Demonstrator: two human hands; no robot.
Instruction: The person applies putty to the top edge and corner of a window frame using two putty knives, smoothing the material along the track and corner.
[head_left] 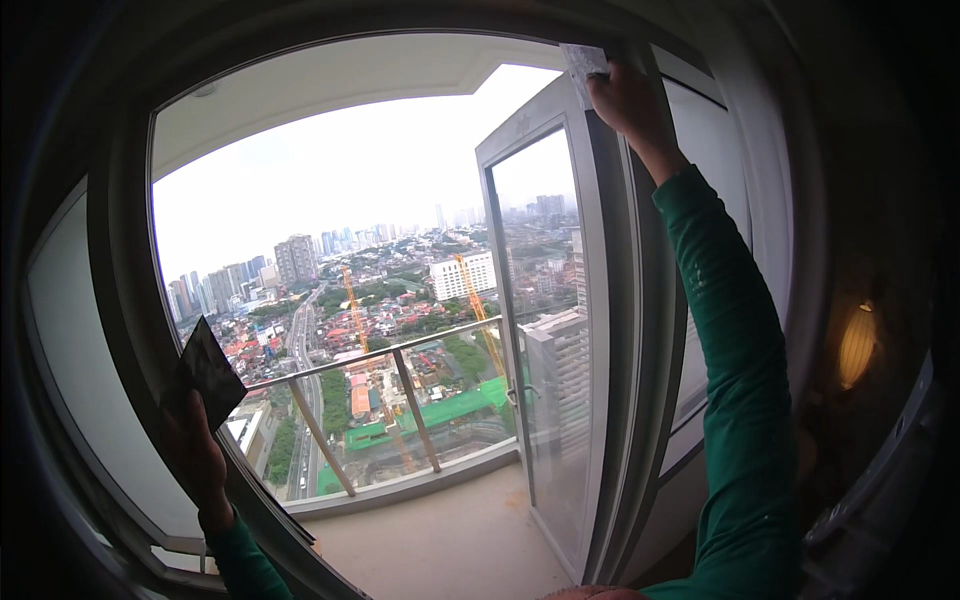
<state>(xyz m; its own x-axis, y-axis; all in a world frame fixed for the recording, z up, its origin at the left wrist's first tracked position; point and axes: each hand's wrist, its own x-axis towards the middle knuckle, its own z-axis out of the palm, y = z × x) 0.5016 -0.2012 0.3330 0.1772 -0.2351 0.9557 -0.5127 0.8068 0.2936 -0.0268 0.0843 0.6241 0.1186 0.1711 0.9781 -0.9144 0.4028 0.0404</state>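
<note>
High on the right, my right hand [635, 112] is closed on a thin pale grey patterned sheet [583, 66], at the upper corner of the door frame [620, 215] by the top of the open glass door [545, 330]. From this view I cannot tell if the sheet is cloth or paper, or if it presses on the frame. Lower on the left, my left hand [197, 450] grips a dark, flat, four-cornered piece [212, 375] by its lower edge, in front of the left side of the frame. Its material is too dark to make out.
Beyond the doorway lies a balcony floor [450, 535] with a metal and glass railing [405, 410], high above a city. The door stands swung outward, its handle [513, 396] on the near edge. A lit yellowish lamp [858, 345] glows in the dark at right.
</note>
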